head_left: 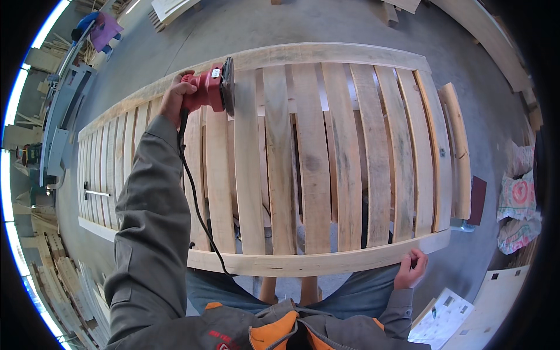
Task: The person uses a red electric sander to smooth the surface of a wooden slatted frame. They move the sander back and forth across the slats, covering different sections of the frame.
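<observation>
Nearest, the person leans over the near rail (pixel 315 263) of a slatted wooden frame (pixel 312 175). The right grip (pixel 411 269) is loosely curled at that rail near its right end, with nothing seen in it; whether it touches the wood cannot be told. A careless slide along the edge there could mean a splinter.

A black cord (pixel 198 213) crosses the near rail and runs over the slats, close along the left sleeve (pixel 153 204). Should it catch on the rail or drop into a gap, a long reach could pull it taut and jerk the tool.

Farther off, the left grip (pixel 177 96) is clenched around a red power sander (pixel 207 90), near the far rail (pixel 326 49). The sander's dark pad (pixel 229 86) stands edge-on, facing the person's right; contact with a slat cannot be confirmed. If running at that tilt, its rim could gouge a slat, and one outstretched arm gives little control.

To the left, a slim metal tool (pixel 96 193) lies across the slats; vibration could shake it through a gap.
</observation>
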Action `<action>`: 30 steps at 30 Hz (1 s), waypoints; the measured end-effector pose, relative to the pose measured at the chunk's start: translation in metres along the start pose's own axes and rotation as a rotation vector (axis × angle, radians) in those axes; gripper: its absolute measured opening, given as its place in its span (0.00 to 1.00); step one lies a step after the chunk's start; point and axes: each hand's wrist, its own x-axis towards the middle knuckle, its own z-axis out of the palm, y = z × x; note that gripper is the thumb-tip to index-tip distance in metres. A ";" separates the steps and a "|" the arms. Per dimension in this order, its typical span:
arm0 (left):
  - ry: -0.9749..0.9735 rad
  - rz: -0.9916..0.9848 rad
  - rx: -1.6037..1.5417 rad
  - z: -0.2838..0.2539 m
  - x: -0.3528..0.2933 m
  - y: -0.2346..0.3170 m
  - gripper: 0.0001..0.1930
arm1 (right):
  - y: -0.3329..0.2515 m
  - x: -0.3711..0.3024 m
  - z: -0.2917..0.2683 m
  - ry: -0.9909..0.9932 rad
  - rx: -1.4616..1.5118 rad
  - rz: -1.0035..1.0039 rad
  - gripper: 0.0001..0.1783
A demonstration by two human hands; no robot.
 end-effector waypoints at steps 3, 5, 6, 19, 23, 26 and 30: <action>0.015 0.008 -0.002 0.008 0.006 0.004 0.35 | 0.001 0.001 0.000 0.005 -0.010 -0.010 0.09; 0.031 0.024 0.010 0.007 0.013 0.007 0.35 | 0.002 0.001 0.001 0.007 -0.016 -0.018 0.09; 0.039 0.032 0.017 0.006 0.016 0.008 0.35 | 0.003 0.001 0.002 0.005 -0.017 -0.026 0.09; 0.060 -0.011 0.087 0.018 -0.015 0.015 0.33 | 0.007 -0.001 -0.002 -0.033 0.007 0.016 0.10; 0.033 -0.025 0.097 0.012 -0.035 0.004 0.34 | 0.011 -0.001 -0.001 -0.017 0.000 -0.016 0.10; 0.018 -0.045 0.099 0.019 -0.056 0.002 0.34 | 0.013 0.000 -0.002 -0.013 -0.030 -0.030 0.11; 0.050 -0.020 0.141 0.024 -0.086 -0.004 0.39 | 0.007 0.000 0.001 0.034 0.024 -0.089 0.09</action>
